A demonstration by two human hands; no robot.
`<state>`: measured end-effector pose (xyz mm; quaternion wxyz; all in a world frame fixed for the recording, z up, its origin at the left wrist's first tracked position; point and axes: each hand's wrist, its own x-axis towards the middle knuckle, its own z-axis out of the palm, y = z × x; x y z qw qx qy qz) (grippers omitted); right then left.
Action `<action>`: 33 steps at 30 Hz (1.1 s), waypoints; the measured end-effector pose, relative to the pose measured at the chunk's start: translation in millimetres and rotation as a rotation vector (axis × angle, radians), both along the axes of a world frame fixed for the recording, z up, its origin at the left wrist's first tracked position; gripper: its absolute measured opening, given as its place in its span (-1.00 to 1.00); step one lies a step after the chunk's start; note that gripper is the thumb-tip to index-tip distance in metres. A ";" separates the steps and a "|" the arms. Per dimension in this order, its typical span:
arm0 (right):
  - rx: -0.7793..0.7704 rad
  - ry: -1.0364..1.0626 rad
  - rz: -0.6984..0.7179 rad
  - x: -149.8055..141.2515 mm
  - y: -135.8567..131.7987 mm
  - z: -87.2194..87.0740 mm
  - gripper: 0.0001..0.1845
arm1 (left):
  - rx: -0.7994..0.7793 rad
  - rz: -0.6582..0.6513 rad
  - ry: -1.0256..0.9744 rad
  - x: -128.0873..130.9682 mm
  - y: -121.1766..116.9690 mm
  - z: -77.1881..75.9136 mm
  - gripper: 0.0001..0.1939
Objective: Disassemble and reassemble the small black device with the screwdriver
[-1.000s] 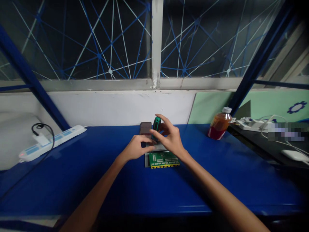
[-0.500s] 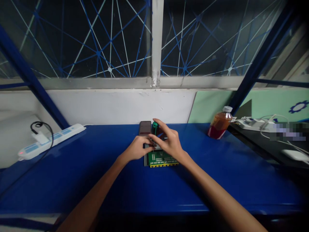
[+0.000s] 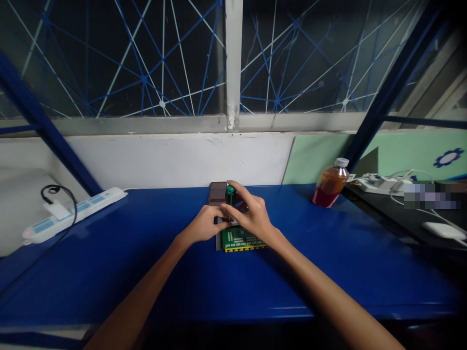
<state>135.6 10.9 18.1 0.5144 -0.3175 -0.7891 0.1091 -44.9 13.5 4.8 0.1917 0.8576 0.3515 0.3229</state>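
Observation:
A green-handled screwdriver (image 3: 230, 194) stands nearly upright above a green circuit board (image 3: 239, 237) with a yellow-marked front edge. My right hand (image 3: 253, 216) is closed on it, the index finger at the top of the handle and the thumb lower by the shaft. Close to the shaft, my left hand (image 3: 204, 224) is closed in a pinch; what lies between its fingertips is too small to make out. Both hands hide the far part of the board and the screwdriver's tip. Just behind the left fingers lies a dark phone-like slab (image 3: 218, 193).
A blue table (image 3: 146, 272) carries everything. On the left lies a white power strip (image 3: 87, 209) with a black cable plugged in. A bottle of reddish-brown drink (image 3: 330, 184) stands at the right, beside a dark surface with white cables and chargers. A white wall (image 3: 175, 160) closes off the back.
The whole view has shifted slightly. The screwdriver handle tilts a little differently under my right index finger; both hands keep their hold over the board.

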 end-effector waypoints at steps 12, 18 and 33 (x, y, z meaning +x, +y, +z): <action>-0.004 -0.009 -0.008 -0.5 -0.1 -1.8 -0.44 | 0.002 0.002 0.017 -0.8 -0.5 -0.6 -0.87; -0.009 -0.022 -0.008 -0.2 -1.3 -1.0 -0.41 | 0.007 -0.010 0.005 -1.1 0.6 -3.0 -0.86; 0.017 -0.060 0.011 1.4 -1.4 1.7 -0.43 | -0.001 0.027 0.002 1.2 -1.9 1.5 -0.87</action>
